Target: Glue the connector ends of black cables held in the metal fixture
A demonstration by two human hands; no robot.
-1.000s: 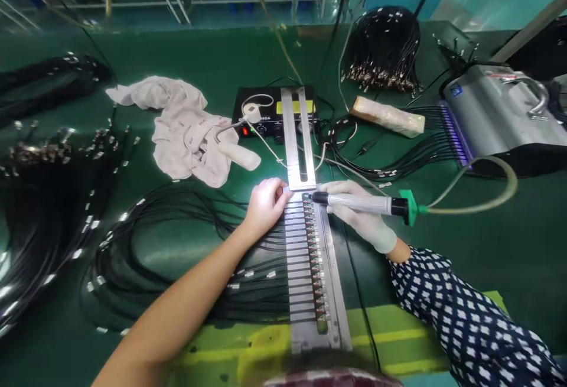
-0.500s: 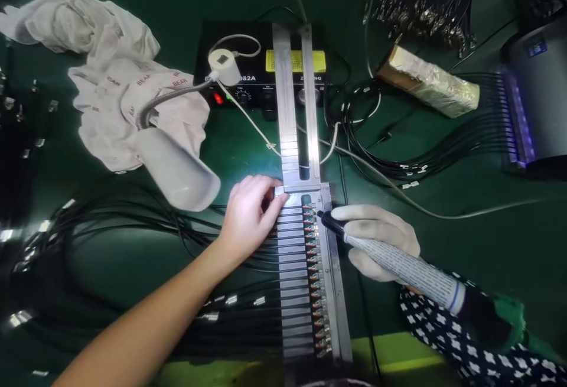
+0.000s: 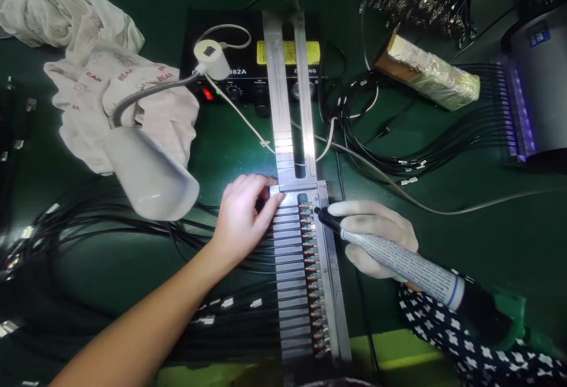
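Note:
A long metal fixture runs up the middle of the view, with a row of small cable connectors lying along its slot. Black cables lead into it from the left. My bare left hand is closed at the fixture's left edge, thumb on top, near the upper end of the row. My right hand, in a white glove, is wrapped round a glue syringe with printed text and a black front end. Its tip is close to the uppermost connectors; whether it touches them I cannot tell.
Behind the fixture stands a black dispenser box with a yellow label. At left, a gooseneck lamp hangs before a crumpled white cloth. To the right are a wrapped block, coiled black cables and a grey machine with purple light.
The whole view has shifted slightly, with the lamp, cloth and dispenser box now further left in it. Both hands keep almost the same place against the fixture, and their grips look unchanged.

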